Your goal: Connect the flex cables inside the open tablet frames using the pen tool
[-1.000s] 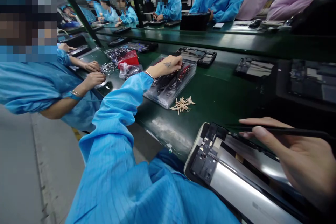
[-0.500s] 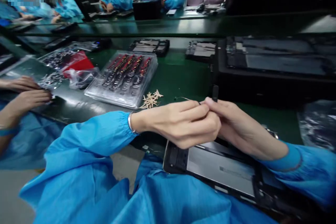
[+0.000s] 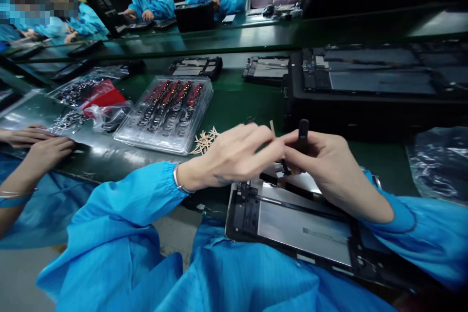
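Note:
My left hand [image 3: 237,153] is closed in a pinch, its fingertips meeting those of my right hand. A thin tan strip [image 3: 272,128] sticks up from the left fingertips. My right hand [image 3: 332,168] is closed round a slim black tool [image 3: 303,129], whose rounded end rises above the fingers. Just under the fingertips hangs a small dark piece [image 3: 285,168], partly hidden. Both hands are over an opened tablet-like device [image 3: 243,214] with a large silver battery [image 3: 303,229], which lies at the bench edge.
Left of my hands lie a pile of tan strips [image 3: 204,140] and a clear plastic tray [image 3: 149,141] of small red and black parts. Farther left are a red packet [image 3: 104,100] and a co-worker's hands [image 3: 47,148]. Black cases [image 3: 329,112] and a plastic bag [image 3: 440,165] are at right.
My fingers have shifted and the left hand has tilted up. The tan strip now stands nearly upright, and a small dark piece shows below the fingertips. The camera view has shifted slightly.

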Motion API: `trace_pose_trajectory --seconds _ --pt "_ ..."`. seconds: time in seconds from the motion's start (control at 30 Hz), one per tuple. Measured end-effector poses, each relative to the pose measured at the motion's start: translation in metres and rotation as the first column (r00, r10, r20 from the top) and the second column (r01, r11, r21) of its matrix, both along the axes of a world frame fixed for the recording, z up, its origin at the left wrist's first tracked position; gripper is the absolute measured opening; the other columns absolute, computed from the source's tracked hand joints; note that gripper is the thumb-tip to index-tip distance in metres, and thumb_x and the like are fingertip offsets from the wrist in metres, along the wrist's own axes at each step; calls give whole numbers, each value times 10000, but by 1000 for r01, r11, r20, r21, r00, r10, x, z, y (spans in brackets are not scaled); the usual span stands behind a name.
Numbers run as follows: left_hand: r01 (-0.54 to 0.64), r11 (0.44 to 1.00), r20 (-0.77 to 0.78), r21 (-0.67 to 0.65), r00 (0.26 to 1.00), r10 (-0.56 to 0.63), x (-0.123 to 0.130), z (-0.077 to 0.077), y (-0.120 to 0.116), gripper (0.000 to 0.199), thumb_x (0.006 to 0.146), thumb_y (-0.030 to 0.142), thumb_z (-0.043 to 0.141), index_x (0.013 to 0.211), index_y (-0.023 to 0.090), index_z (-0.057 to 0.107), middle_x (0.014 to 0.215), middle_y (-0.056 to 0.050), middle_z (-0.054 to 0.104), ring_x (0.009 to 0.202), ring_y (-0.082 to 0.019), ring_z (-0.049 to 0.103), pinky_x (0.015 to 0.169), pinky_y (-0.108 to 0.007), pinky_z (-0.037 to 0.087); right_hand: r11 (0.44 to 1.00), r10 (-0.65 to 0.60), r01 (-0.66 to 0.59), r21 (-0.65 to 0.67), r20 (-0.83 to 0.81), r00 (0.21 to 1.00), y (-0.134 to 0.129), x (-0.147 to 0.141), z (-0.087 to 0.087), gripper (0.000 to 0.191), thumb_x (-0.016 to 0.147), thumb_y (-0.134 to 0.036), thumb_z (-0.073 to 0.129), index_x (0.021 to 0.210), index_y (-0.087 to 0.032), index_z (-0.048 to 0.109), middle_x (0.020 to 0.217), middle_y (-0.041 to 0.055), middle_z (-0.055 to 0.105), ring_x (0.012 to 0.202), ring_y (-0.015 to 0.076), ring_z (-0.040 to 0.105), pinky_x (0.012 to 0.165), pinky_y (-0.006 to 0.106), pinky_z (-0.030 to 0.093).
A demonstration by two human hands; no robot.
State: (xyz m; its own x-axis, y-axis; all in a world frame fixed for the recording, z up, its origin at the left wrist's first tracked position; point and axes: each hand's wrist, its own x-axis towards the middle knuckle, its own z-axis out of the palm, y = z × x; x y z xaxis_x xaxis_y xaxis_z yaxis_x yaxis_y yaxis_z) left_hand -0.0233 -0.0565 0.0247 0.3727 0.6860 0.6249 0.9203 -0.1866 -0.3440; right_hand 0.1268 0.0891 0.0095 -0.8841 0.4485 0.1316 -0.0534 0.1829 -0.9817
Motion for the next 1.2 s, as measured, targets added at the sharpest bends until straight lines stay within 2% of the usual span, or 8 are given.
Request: trace_pose_trajectory --seconds 0.2,0.47,0.6,0.8,0.87,0.97,1.13,1.2 --pt "-184 973 42 -138 981 192 10 7 -6 227 1094 168 444 964 138 629 898 -50 680 793 -138 639 693 -254 517 930 -52 86 359 -104 993 -3 4 1 140 903 -370 741 842 -247 769 692 -12 682 526 132 581 464 258 427" --pt "-294 955 -21 28 955 294 -6 1 -7 245 1062 114 404 883 171 562 781 -28 600 728 -163 592 668 -294 448 789 -73 145 597 -144 987 -6 12 2 86 913 -217 688 882 -204 767 733 -20 713 605 110 620 560 231 459" --pt "-512 835 34 -203 848 528 -55 -2 -24 245 1073 119 358 991 133 589 941 -88 646 850 -182 623 775 -303 496 787 -177 208 580 -110 978 -5 15 3 79 892 -284 728 896 -235 789 795 -28 760 630 103 652 562 216 461" --pt "-522 599 -98 -608 797 596 -79 -2 -52 347 994 -9 367 1204 62 634 1108 -144 659 971 -213 631 858 -323 505 885 -195 192 425 -36 980 -2 10 3 155 828 -378 745 842 -237 809 762 1 760 583 129 667 469 205 457" --pt "-512 656 -38 -555 803 595 -70 -3 -49 380 1016 22 374 1284 71 640 1196 -170 655 1045 -238 622 911 -362 497 920 -200 191 342 -9 980 -2 8 5 181 801 -403 770 834 -230 812 757 18 757 561 137 659 452 211 463" --pt "-287 862 401 -417 793 458 -48 -9 -30 309 1083 244 470 1198 108 723 1090 -131 684 991 -219 625 885 -346 488 963 -186 183 196 -5 983 -4 4 3 187 791 -400 801 850 -222 810 736 23 741 568 131 642 486 216 486" --pt "332 916 974 -226 105 203 -7 -5 13 398 1030 505 585 1113 154 753 889 -33 669 741 -110 546 668 -226 413 985 -160 164 62 -63 985 -2 0 -9 194 833 -394 792 846 -200 776 584 -19 602 507 97 518 466 222 406" --pt "379 909 982 -174 3 187 -1 5 23 400 999 522 619 976 144 744 833 -11 638 696 -93 483 643 -221 371 983 -172 179 42 -126 977 3 -1 -9 228 880 -422 758 938 -203 774 642 -16 622 534 95 507 503 239 421"
